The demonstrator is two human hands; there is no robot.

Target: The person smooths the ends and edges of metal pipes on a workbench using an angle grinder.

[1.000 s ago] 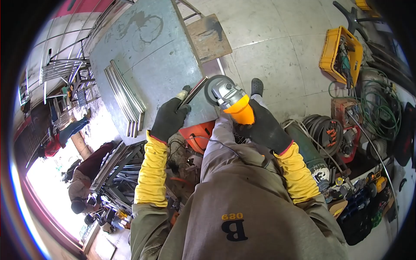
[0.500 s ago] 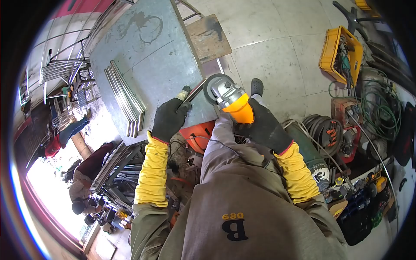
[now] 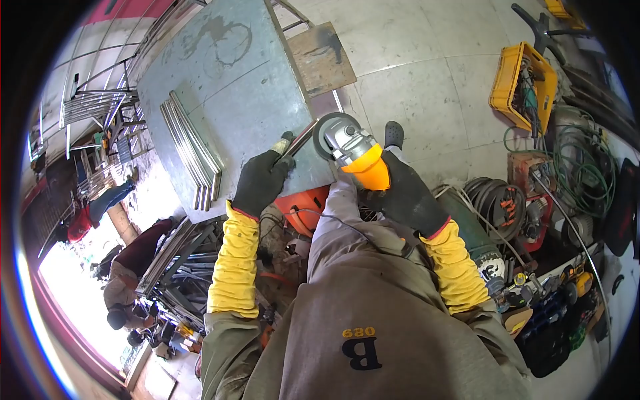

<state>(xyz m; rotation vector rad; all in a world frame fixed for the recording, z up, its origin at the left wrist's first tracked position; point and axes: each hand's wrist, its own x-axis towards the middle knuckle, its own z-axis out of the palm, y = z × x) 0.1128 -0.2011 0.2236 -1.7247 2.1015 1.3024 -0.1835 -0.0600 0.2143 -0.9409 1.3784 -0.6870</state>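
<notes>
My left hand (image 3: 262, 177), in a dark glove with a yellow sleeve, is closed on a thin metal piece (image 3: 303, 139) at the edge of the grey metal table (image 3: 233, 93). My right hand (image 3: 410, 197), gloved the same way, grips the orange end of an angle grinder (image 3: 360, 158). The grinder's dark disc (image 3: 323, 137) is at the metal piece beside the table edge; whether they touch is hard to tell. Several bent metal bars (image 3: 190, 147) lie side by side on the table, left of my left hand.
A wooden board (image 3: 322, 59) adjoins the table. At the right are a yellow crate (image 3: 501, 83) with tools, a green cylinder (image 3: 475, 230) and coiled hoses (image 3: 590, 167). A red-orange object (image 3: 303, 212) is under the table edge. Two people (image 3: 123, 277) (image 3: 83, 223) are at the left.
My hands and the grinder have hardly moved. The person at the lower left has shifted slightly.
</notes>
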